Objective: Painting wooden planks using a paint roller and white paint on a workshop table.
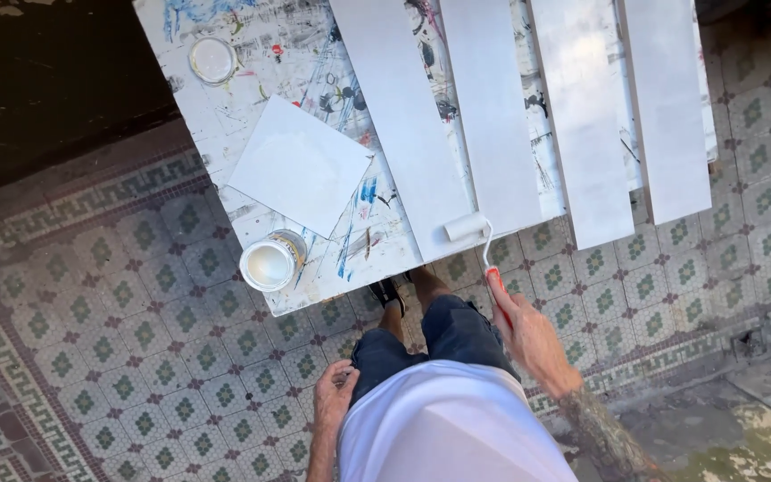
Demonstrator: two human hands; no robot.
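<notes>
At the near edge of the paint-smeared table (252, 54), the right hand (528, 335) grips a red-handled paint roller (468, 226), its white sleeve resting on a white-painted board (403, 125). The left hand (334, 397) lies loosely curled against the thigh, holding nothing. An open paint can (271, 261) stands on the table's near corner.

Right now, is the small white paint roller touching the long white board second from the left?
Touching. The head view shows the small white paint roller lying on the near end of the long white board, with no gap; the right hand grips its red handle.
</notes>
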